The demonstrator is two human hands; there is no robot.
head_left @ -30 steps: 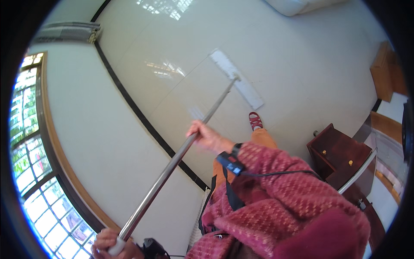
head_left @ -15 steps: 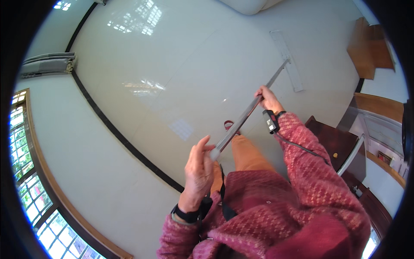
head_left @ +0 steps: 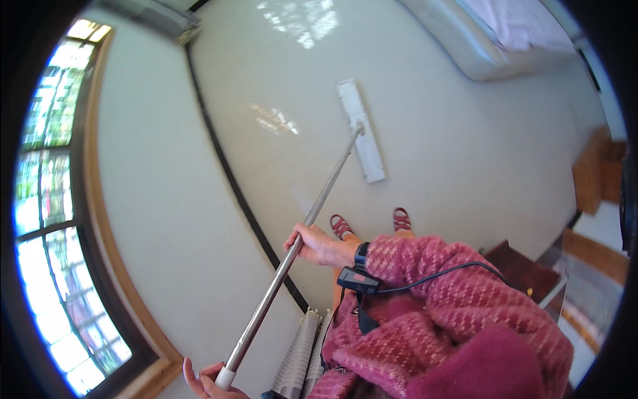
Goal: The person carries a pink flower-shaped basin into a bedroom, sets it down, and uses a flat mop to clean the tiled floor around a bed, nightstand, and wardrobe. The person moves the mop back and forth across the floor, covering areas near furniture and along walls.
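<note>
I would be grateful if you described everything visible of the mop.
The mop has a long, shiny pole, metallic in look, and a flat, rectangular white head, which the pole meets near its middle. The head appears to rest on the pale floor; the pole slants up from it toward the picture's lower left. The right hand grips the pole partway along, and the left hand is at its white upper end, loosely open.

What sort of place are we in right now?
Likely a room in a home: a pale padded bed or sofa with pinkish cloth, a wood-framed window, and a flat mop on the floor.
</note>
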